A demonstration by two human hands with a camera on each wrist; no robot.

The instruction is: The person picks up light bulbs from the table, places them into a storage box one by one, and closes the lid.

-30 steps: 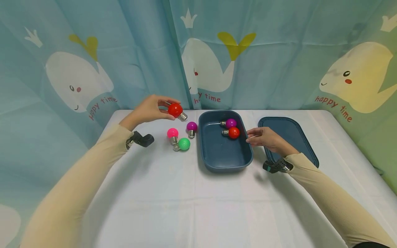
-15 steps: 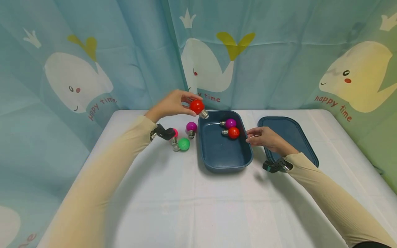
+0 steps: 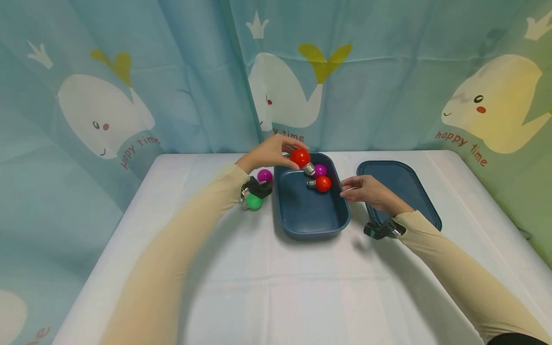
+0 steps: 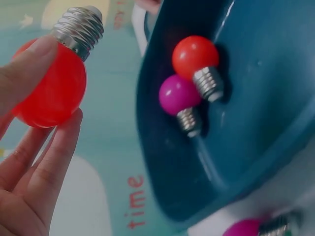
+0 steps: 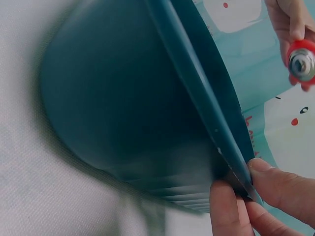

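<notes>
My left hand (image 3: pixel 276 152) pinches a red light bulb (image 3: pixel 300 157) by its round globe, above the far left part of a dark blue box (image 3: pixel 314 236). In the left wrist view, thumb and fingertips hold the bulb (image 4: pixel 54 91), its metal screw base standing clear of them. Inside the box lie a purple bulb (image 3: pixel 320 170) and another red bulb (image 3: pixel 323 184), side by side. My right hand (image 3: pixel 368 192) grips the box's right rim; the right wrist view has the thumb (image 5: pixel 280 189) on one side of the wall and fingers on the other.
Left of the box, a purple bulb (image 3: pixel 264 176) and a green bulb (image 3: pixel 254 201) lie on the white cloth, partly behind my left wrist strap (image 3: pixel 258 188). A flat blue lid (image 3: pixel 403 187) lies right of the box, under my right forearm. A whale-print curtain (image 3: pixel 194 86) hangs behind.
My left hand has carried the red bulb rightward, from over the loose bulbs to above the box. Its wrist now covers the pink bulb. The right hand stays at the rim.
</notes>
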